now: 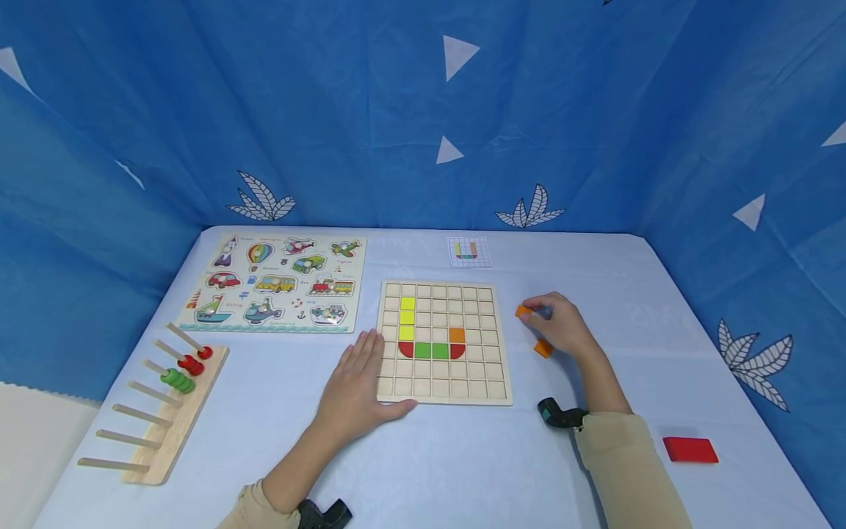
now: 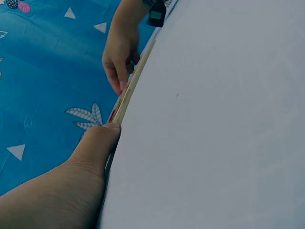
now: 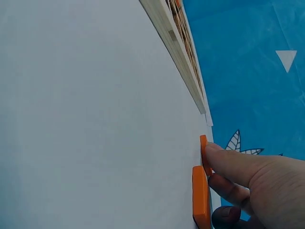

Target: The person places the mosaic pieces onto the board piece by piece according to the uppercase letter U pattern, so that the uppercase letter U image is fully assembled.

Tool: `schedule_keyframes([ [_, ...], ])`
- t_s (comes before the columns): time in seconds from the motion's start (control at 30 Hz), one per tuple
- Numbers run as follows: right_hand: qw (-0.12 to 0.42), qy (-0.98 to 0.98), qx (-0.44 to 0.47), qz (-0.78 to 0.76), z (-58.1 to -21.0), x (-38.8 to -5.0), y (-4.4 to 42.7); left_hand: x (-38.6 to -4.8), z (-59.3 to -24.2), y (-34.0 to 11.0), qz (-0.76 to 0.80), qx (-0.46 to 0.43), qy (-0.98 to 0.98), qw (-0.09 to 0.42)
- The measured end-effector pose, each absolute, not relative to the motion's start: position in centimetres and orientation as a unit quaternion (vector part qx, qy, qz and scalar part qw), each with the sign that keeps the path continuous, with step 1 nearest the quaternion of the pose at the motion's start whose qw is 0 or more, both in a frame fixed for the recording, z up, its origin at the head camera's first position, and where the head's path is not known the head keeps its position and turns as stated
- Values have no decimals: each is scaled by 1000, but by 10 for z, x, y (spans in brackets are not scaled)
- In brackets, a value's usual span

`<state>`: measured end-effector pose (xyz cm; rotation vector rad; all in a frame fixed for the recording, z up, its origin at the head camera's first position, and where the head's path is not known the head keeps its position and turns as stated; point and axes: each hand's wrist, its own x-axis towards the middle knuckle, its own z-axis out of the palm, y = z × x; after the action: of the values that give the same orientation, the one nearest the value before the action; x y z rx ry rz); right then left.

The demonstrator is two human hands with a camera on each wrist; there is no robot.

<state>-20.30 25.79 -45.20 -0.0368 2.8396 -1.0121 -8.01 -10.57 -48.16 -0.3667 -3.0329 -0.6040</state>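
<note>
A wooden grid board [image 1: 443, 294] lies flat mid-table. On it, yellow squares [image 1: 407, 317] run down to a red rounded-corner tile [image 1: 406, 350], then green squares [image 1: 432, 350], a second red rounded-corner tile and an orange square [image 1: 457, 335]. My left hand [image 1: 353, 389] rests flat with fingers straight along the board's left edge, its thumb at the near edge. Right of the board, my right hand [image 1: 558, 323] pinches an orange square tile [image 3: 205, 152] between thumb and fingers, at table level. A second orange tile [image 3: 200, 198] lies just beside that hand.
A small pattern card [image 1: 469, 252] lies behind the board. A vehicle picture puzzle [image 1: 274, 286] is at the back left. In front of it stands a wooden peg rack [image 1: 175, 433] with red and green beads. A red block [image 1: 690, 450] lies at the right.
</note>
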Motion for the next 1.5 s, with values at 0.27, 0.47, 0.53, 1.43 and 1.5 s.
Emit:
schedule_keyframes([
  [0.27,52,940,-15,-337,-453,-202,257,-80,-481,-105,-194,-119,-974,13],
  [0.47,40,936,-16,-350,-453,-201,258,-80,-481,-106,-194,-119,-974,13],
  [0.53,38,934,-12,-356,-453,-200,258,-80,-481,-106,-194,-119,-974,13],
  [1.43,82,896,-116,-421,-437,-189,186,-80,-482,-106,-194,-117,-974,13],
  [1.5,86,895,-121,-421,-438,-189,180,-80,-483,-106,-194,-117,-974,13],
])
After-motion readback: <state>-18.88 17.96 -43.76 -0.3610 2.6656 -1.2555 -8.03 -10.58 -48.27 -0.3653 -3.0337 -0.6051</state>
